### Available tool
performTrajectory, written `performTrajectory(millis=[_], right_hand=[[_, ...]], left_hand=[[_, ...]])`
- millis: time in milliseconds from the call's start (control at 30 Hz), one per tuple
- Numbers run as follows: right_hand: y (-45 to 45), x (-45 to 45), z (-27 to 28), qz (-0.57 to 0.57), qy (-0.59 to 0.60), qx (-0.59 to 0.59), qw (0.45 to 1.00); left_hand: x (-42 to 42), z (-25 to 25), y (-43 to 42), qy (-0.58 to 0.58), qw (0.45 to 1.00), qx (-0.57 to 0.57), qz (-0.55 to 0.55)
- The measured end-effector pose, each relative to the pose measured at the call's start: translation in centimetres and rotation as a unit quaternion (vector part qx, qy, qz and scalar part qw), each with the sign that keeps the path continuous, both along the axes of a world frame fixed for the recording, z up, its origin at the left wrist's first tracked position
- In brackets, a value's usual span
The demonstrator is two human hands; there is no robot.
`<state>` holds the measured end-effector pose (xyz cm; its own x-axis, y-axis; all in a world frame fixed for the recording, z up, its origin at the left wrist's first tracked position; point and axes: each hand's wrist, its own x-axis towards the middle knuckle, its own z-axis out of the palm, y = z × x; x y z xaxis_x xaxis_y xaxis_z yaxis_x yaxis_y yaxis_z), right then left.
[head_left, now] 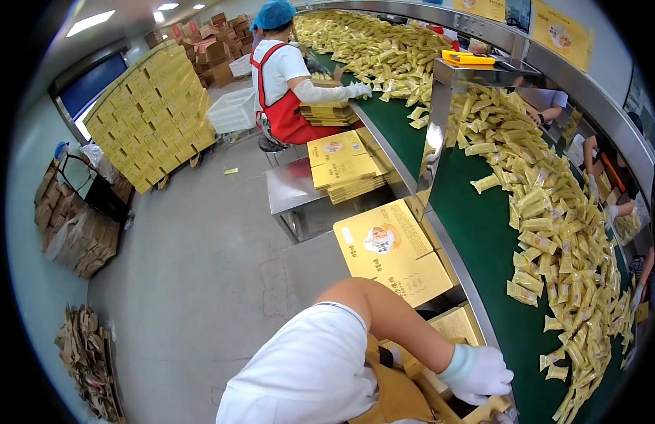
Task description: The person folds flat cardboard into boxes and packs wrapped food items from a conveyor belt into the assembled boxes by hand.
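My left hand (481, 374), in a white glove with a pale cuff, reaches down beside the conveyor's metal edge. Its fingers curl downward, and whatever they hold is hidden. Just below it is a tan cardboard edge (487, 408), and an open yellow carton (456, 326) lies beside the forearm. A whitish sliver at the bottom edge, probably my right hand (508, 415), shows too little to read its fingers. Flat printed yellow cartons (394, 251) are stacked beyond my arm. On the green conveyor belt (476, 233) lies a long heap of yellow wrapped snack packets (546, 219).
A co-worker in a red apron (288, 99) sits farther along the belt, one gloved hand at the packets. A metal table (292, 187) holds more flat cartons. A metal frame (435, 134) spans the belt. Stacked yellow boxes (150, 113) and a white crate (232, 109) stand behind.
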<state>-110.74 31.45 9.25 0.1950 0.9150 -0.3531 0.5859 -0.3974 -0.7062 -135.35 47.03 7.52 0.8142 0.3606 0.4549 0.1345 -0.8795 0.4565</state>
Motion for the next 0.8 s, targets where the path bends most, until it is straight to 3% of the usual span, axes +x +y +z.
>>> performTrajectory(millis=[67, 167, 267, 300, 400, 600, 700, 800], right_hand=[[0.0, 0.5, -2.0, -0.005, -0.05, 0.095, 0.994], [0.9, -2.4, -0.9, -0.038, -0.121, 0.208, 0.97], [1.4, -2.7, -2.0, 0.009, -0.143, 0.281, 0.949], [1.6, -2.7, -1.9, 0.063, -0.174, 0.312, 0.932], [2.6, -2.5, -2.1, 0.218, -0.256, 0.402, 0.852], [3.3, -1.8, -4.5, 0.229, -0.281, 0.444, 0.819], [3.1, -3.0, -3.8, 0.203, -0.298, 0.428, 0.829], [3.3, -3.1, -4.4, 0.194, -0.306, 0.431, 0.826]], left_hand=[[1.2, -0.8, 0.5, 0.057, 0.997, 0.015, -0.046], [0.8, -0.7, 0.8, 0.04, 0.997, -0.022, -0.068], [-0.2, -1.5, -0.3, 0.012, 0.991, -0.097, -0.086], [-0.6, -2.1, -0.7, 0.001, 0.987, -0.13, -0.091], [-0.3, -4.8, -0.8, 0.043, 0.996, 0.002, -0.081], [1.6, -6.3, -1.1, 0.182, 0.981, 0.001, -0.073], [0.3, -3.4, -3.4, 0.154, 0.98, 0.119, 0.035], [2.6, -5.3, -3.8, 0.216, 0.974, 0.058, 0.038]])
